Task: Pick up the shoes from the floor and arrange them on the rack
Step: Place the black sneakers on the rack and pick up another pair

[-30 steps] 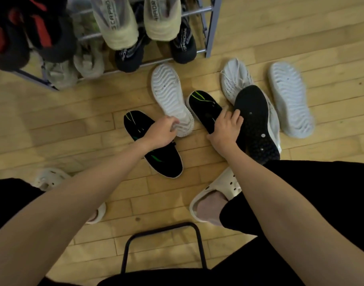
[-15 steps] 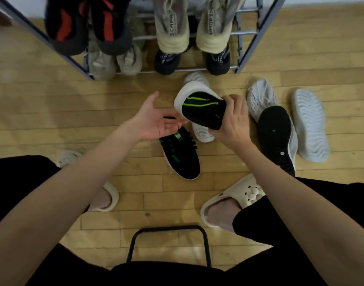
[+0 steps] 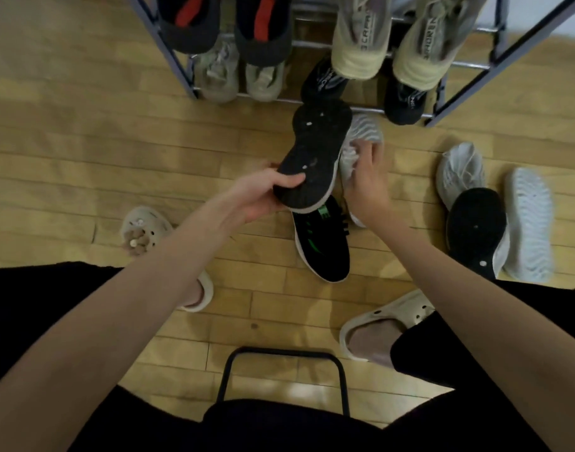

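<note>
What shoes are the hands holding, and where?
Left hand grips the black shoe at its heel end. Right hand grasps the white shoe on the floor, mid-length.

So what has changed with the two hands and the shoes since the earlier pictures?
The black shoe passed from the right hand to the left hand, which now holds it sole up near the rack. The right hand has come down onto the white shoe on the floor. The other black shoe stayed on the floor.

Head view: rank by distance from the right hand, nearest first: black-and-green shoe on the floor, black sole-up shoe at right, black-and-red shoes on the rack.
From the right hand:
1. Black-and-green shoe, just below it.
2. Black sole-up shoe, on the floor, right.
3. Black-and-red shoes, rack top, far left.
</note>
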